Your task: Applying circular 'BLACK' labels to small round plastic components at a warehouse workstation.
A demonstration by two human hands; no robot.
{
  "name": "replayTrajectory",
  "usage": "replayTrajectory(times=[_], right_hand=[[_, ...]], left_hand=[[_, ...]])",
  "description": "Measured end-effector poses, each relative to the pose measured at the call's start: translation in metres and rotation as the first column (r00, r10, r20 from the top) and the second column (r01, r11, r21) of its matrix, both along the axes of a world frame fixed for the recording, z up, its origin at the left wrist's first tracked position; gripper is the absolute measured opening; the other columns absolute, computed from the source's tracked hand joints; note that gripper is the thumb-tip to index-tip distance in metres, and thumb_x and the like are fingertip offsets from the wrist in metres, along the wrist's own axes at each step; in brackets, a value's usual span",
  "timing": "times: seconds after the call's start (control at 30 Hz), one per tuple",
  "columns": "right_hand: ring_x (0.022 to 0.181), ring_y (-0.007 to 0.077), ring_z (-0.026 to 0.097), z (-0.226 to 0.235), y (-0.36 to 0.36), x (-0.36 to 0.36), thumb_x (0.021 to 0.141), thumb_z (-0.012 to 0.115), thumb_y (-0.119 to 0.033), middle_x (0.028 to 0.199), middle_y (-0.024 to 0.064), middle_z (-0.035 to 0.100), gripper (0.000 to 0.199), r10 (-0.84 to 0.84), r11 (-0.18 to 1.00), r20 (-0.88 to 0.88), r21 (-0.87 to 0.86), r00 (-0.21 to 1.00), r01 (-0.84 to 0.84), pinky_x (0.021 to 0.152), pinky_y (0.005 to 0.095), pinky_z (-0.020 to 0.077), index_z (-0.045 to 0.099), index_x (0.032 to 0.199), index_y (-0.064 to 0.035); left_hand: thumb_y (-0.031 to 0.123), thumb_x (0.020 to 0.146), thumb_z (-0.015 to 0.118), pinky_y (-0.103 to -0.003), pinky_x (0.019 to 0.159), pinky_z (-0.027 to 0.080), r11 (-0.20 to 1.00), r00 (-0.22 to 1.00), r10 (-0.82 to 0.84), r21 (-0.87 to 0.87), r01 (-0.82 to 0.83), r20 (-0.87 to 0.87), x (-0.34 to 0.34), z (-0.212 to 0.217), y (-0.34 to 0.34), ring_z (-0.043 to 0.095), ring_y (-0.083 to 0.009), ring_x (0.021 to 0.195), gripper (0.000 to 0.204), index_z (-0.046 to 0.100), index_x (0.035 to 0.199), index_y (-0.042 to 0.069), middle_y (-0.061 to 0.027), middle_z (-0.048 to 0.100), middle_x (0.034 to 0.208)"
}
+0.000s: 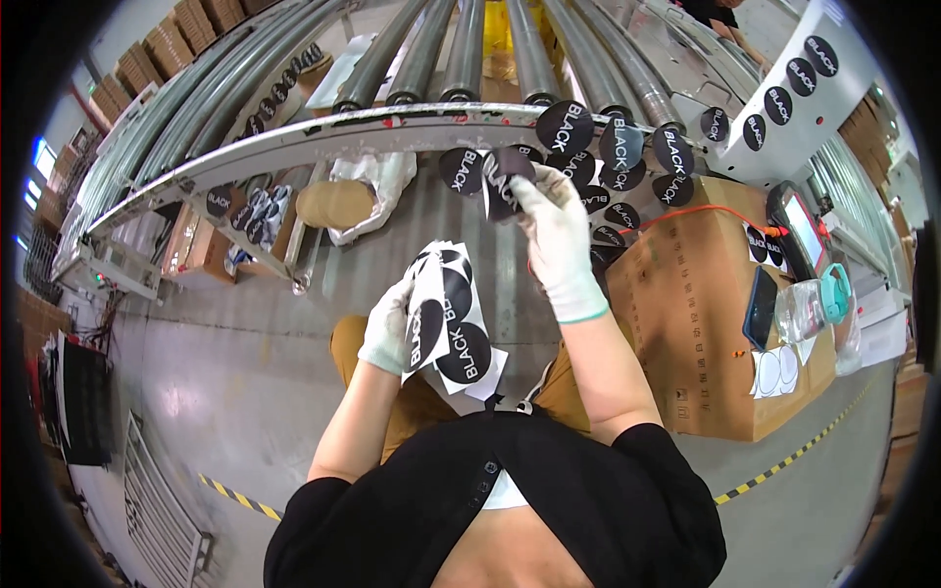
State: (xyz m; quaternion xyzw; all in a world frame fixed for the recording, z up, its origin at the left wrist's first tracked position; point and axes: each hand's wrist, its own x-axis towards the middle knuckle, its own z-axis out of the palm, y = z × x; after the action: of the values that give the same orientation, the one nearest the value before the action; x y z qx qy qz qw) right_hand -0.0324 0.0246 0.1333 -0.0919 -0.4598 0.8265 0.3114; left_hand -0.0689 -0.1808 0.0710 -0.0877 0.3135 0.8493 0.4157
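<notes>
White gloves cover both of my hands. My left hand [389, 325] is closed around a stack of white sticker sheets [466, 328] bearing round black labels with white lettering. Higher up and to the right, my right hand [559, 235] pinches a round black sticker [503, 192] between thumb and fingers; the sticker looks bent. Just beyond it runs the white metal rail [382, 129] of a roller conveyor. Many similar round black stickers [565, 127] cling to that rail and hang below it, right of my right hand.
At the right stands a large cardboard box [676, 333], with a phone [760, 307], a clear bottle [799, 312] and a tablet-like screen [804, 227] on or beside it. Metal rollers [466, 49] stretch away ahead. Below the rail, left, sits an open carton [201, 240]. Another person's arm [740, 39] shows at the far right.
</notes>
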Motion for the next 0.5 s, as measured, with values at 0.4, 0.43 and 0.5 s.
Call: replayTrajectory(times=[0.4, 0.43, 0.5], right_hand=[[0.07, 0.0139, 0.06, 0.022, 0.019, -0.099, 0.086, 0.062, -0.036, 0.079, -0.0043, 0.063, 0.015, -0.008, 0.78, 0.11, -0.621, 0.994, 0.075, 0.063, 0.0341, 0.0507, 0.063, 0.089, -0.0211], [0.073, 0.0145, 0.059, 0.025, 0.018, -0.098, 0.084, 0.065, -0.038, 0.082, -0.003, 0.062, 0.019, 0.028, 0.768, 0.122, -0.638, 0.992, 0.057, 0.063, 0.0339, 0.0517, 0.062, 0.09, -0.0204], [0.081, 0.0176, 0.057, 0.025, 0.017, -0.099, 0.08, 0.068, -0.044, 0.089, -0.0006, 0.059, 0.026, 0.079, 0.746, 0.147, -0.665, 0.986, 0.04, 0.068, 0.0378, 0.0526, 0.06, 0.093, -0.0224]], left_hand=[[0.016, 0.092, 0.045, -0.035, 0.093, 0.046, 0.997, 0.995, -0.012, -0.077, 0.004, -0.102, 0.0, -0.025, -0.008, 0.059, -0.0216, 0.103, 0.032, 0.055, 0.117, -0.001, -0.0112, 0.061, 0.113], [0.016, 0.092, 0.046, -0.035, 0.092, 0.046, 0.999, 0.996, -0.022, -0.052, 0.017, -0.091, 0.001, -0.026, -0.009, 0.059, -0.0213, 0.103, 0.032, 0.055, 0.117, -0.001, -0.0111, 0.062, 0.113], [0.016, 0.092, 0.046, -0.035, 0.092, 0.046, 0.999, 0.997, -0.03, -0.028, 0.028, -0.074, 0.003, -0.023, -0.009, 0.059, -0.021, 0.103, 0.032, 0.055, 0.117, -0.001, -0.011, 0.062, 0.113]])
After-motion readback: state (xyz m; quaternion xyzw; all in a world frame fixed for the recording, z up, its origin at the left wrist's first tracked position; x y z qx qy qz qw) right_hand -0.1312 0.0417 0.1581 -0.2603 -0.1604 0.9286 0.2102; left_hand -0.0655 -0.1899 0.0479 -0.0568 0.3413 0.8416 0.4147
